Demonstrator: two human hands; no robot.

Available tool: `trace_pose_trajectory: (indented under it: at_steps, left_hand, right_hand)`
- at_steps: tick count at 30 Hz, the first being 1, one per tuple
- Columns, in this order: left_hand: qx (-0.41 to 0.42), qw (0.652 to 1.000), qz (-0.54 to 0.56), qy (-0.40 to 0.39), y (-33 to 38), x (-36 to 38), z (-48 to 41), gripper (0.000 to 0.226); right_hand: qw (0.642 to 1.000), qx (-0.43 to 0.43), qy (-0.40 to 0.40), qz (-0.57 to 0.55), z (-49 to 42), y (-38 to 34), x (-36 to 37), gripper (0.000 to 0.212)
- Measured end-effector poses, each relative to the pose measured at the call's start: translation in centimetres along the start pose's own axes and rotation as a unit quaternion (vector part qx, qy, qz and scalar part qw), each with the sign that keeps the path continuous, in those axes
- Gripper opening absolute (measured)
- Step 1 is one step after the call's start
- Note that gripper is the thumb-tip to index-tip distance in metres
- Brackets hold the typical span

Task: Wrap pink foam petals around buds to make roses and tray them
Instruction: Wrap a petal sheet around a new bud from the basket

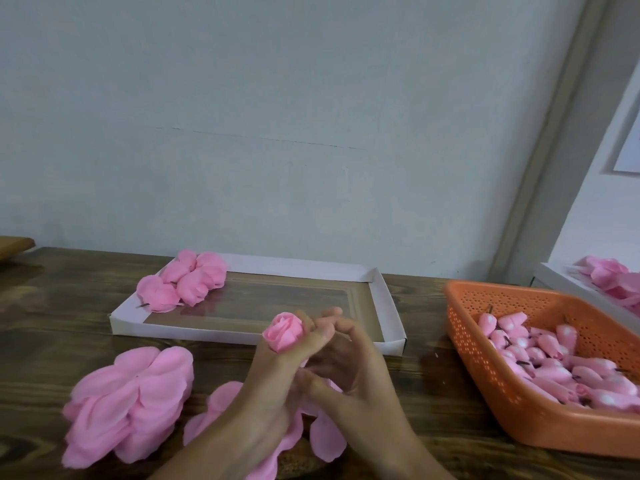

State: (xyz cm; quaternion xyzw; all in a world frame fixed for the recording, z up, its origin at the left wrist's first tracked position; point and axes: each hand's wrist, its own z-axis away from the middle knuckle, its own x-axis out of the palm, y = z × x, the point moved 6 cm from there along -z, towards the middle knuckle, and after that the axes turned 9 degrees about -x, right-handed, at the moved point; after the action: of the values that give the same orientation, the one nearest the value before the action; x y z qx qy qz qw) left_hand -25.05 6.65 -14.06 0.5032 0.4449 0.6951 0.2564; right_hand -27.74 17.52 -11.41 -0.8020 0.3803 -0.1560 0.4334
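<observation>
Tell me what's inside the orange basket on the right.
A loose pile of pink buds with dark stems lies in the orange basket. Its near wall and the top buds cover whatever lies lower down.

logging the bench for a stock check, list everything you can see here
table: one, dark wood, under everything
wall: one, pale grey, behind
tray: one, white, centre back
roses: about four, pink, tray's far left corner
bud: one, pink, in left hand
petals: loose heaps, pink, near left and under the hands
basket: one, orange, right
spare buds: many, pink, in basket
box: one, white, far right, pink pieces inside
left hand: grips the bud
right hand: fingers curled beside the left, hold unclear
</observation>
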Motion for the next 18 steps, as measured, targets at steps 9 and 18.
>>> trace_pose_trajectory:
  at_steps: [9, 18]
  left_hand:
    - [0.043, 0.992, -0.046, -0.108, 1.9, 1.2, 1.5, 0.059]
    - [0.113, 0.98, -0.154, -0.061, 3.1, 0.9, 1.7, 0.032]
  right_hand:
    - [0.993, 0.02, 0.028, -0.117, 0.1, -0.2, 0.4, 0.028]
    - [0.957, 0.131, -0.021, -0.259, 0.2, 1.4, 2.4, 0.031]
